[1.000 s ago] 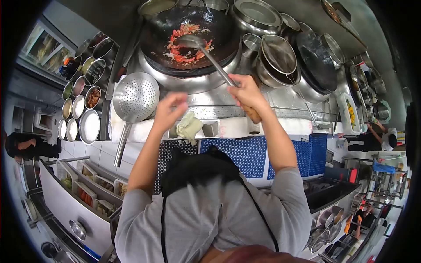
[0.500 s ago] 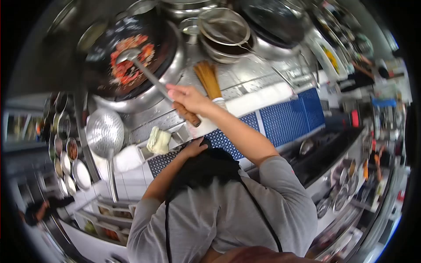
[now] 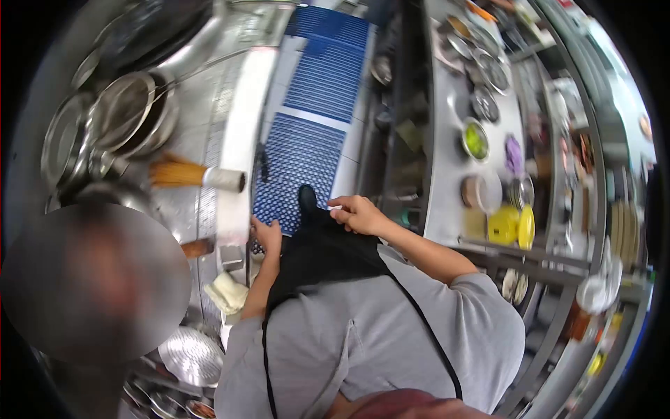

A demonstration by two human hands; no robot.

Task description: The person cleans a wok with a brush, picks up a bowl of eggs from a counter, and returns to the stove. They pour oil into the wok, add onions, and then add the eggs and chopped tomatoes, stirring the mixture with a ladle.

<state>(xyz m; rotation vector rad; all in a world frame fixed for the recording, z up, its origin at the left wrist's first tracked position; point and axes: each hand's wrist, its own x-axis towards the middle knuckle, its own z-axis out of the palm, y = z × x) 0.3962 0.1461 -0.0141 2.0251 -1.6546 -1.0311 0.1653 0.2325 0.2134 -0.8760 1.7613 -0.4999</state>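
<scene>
My left hand [image 3: 269, 235] is beside the front edge of the steel counter [image 3: 209, 133], its thumb and finger apart and nothing seen between them. In front of my black apron [image 3: 321, 244] is my right hand [image 3: 357, 214], fingers curled together with nothing visible in them. A wooden handle [image 3: 197, 248] juts over the counter left of my left hand; a blurred disc hides the rest. A straw brush [image 3: 181, 173] with a pale bound grip lies on the counter. Below it a folded cloth [image 3: 227, 293] sits near the edge.
Blue mats [image 3: 300, 146] cover the floor between the counters. The right counter [image 3: 447, 160] carries a bowl of greens [image 3: 475, 141] and yellow containers [image 3: 504, 225]. Strainers [image 3: 125, 112] and pots stand upper left; a perforated ladle [image 3: 192, 356] lies lower left.
The view has swung right, bringing the other counter closer into sight. My right hand has let go of the ladle's wooden handle and moved in front of my body. My left hand's fingers now show more.
</scene>
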